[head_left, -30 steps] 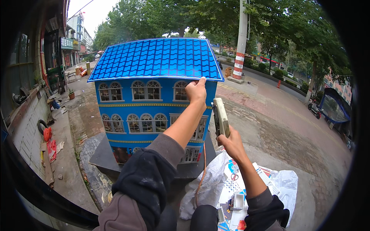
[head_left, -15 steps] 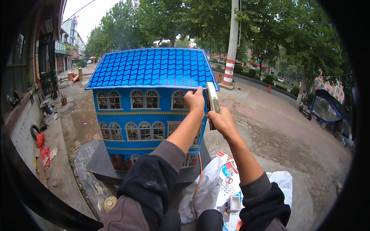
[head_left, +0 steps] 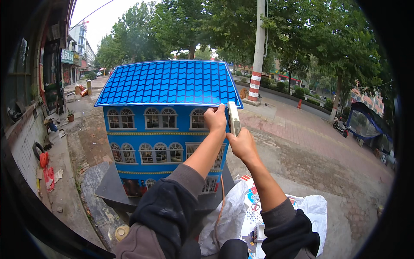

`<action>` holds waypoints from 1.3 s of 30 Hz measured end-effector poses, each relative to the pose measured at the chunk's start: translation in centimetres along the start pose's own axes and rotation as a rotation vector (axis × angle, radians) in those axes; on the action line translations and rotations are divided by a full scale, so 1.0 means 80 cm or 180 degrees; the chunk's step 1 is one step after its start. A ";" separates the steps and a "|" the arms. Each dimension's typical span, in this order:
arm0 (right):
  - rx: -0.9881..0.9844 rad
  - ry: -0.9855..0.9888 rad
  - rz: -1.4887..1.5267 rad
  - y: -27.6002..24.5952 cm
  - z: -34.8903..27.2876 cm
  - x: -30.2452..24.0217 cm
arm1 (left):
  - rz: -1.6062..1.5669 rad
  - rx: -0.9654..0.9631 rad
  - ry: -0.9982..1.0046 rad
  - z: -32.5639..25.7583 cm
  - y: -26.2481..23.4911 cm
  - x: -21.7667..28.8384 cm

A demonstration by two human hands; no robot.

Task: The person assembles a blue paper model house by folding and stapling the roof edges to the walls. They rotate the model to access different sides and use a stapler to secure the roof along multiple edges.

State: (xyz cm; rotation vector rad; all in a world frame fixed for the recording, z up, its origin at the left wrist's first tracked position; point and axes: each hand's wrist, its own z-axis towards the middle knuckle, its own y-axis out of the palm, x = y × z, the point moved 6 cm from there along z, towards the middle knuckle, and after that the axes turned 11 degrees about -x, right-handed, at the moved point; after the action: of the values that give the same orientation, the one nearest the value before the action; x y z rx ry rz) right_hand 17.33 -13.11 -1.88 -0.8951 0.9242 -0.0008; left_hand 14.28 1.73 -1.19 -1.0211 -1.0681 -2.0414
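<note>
A large blue model house with grey arched windows stands in front of me. Its sloping roof carries a blue tile pattern and a pale border. My left hand is closed at the front edge of the roof near the right corner, thumb and fingers pinching there. Close beside it, my right hand grips what looks like a stapler, long and narrow, cream and metal. The tool points up, its far end at the roof edge; whether its jaws meet there is hidden.
The house rests on a dark stand. Below my right arm lie white plastic sheeting, printed cut pieces, red-handled scissors and a small grey-white box. A yellowish round object sits lower left. A striped pole rises behind.
My view has shifted slightly, so the house sits a little lower. The stapler has turned more end-on and sits closer to my left hand, which keeps its place at the roof edge.
</note>
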 end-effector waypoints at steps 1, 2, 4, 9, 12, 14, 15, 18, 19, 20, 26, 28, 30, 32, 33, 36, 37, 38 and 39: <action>0.0114 -0.0164 0.0072 0.000 -0.001 0.000 | -0.0097 -0.0056 0.0002 -0.001 0.001 0.002; 0.0231 -0.0335 0.0145 0.000 -0.002 -0.001 | -0.0075 -0.0133 -0.0010 -0.001 0.000 0.004; 0.0180 -0.0657 0.0367 0.001 -0.010 0.004 | -0.0087 -0.0232 0.0025 -0.002 -0.003 0.010; -0.0476 -0.0651 0.1388 -0.009 -0.060 0.106 | -0.0259 -0.0615 -0.0195 0.004 -0.023 0.021; -0.0241 0.0304 0.1160 0.011 -0.061 0.203 | -0.0225 -0.0887 -0.0341 0.030 -0.060 0.056; -0.0238 0.0335 0.0504 0.042 -0.062 0.242 | -0.0340 -0.1151 -0.0367 0.045 -0.098 0.090; -0.0209 0.0443 0.0151 0.058 -0.061 0.259 | -0.0467 -0.1255 -0.0408 0.051 -0.117 0.108; -0.0502 0.0460 -0.0070 0.127 -0.057 0.284 | -0.0640 -0.1830 -0.0522 0.045 -0.170 0.147; -0.0634 0.0421 -0.0215 0.151 -0.056 0.287 | -0.0731 -0.1867 -0.0587 0.039 -0.189 0.155; -0.0639 0.0328 -0.0378 0.172 -0.056 0.287 | -0.0840 -0.1995 -0.0622 0.032 -0.205 0.162; -0.0400 0.0023 -0.1648 0.265 -0.065 0.301 | -0.1441 -0.2228 -0.0759 -0.014 -0.322 0.176; -0.0165 -0.0005 -0.1847 0.277 -0.063 0.311 | -0.1530 -0.2187 -0.0545 -0.021 -0.358 0.183; -0.0169 0.0097 -0.1932 0.284 -0.061 0.327 | -0.1509 -0.1783 -0.0403 -0.020 -0.389 0.188; -0.0371 0.0069 -0.2062 0.284 -0.057 0.331 | -0.1438 -0.1516 -0.0414 -0.021 -0.408 0.191; -0.0471 0.0040 -0.2024 0.283 -0.053 0.322 | -0.1355 -0.1436 -0.0387 -0.022 -0.415 0.196; -0.0745 -0.0095 -0.1472 0.264 -0.022 0.252 | -0.1155 -0.1293 -0.0393 -0.023 -0.425 0.210; -0.0556 -0.0611 -0.0930 0.248 -0.003 0.201 | -0.1109 -0.1274 -0.0391 -0.024 -0.427 0.213; -0.0450 -0.1152 -0.0336 0.231 0.016 0.142 | -0.1060 -0.1263 -0.0386 -0.024 -0.428 0.217; -0.0453 -0.1509 0.0576 0.216 0.040 0.082 | -0.0965 -0.1318 -0.0386 -0.023 -0.427 0.220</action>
State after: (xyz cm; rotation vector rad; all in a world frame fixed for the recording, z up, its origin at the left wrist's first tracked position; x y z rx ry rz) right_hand 17.46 -2.11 -17.03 -0.8881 0.5612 0.4208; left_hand -22.15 13.98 -0.27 -1.2613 -0.9230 -2.5472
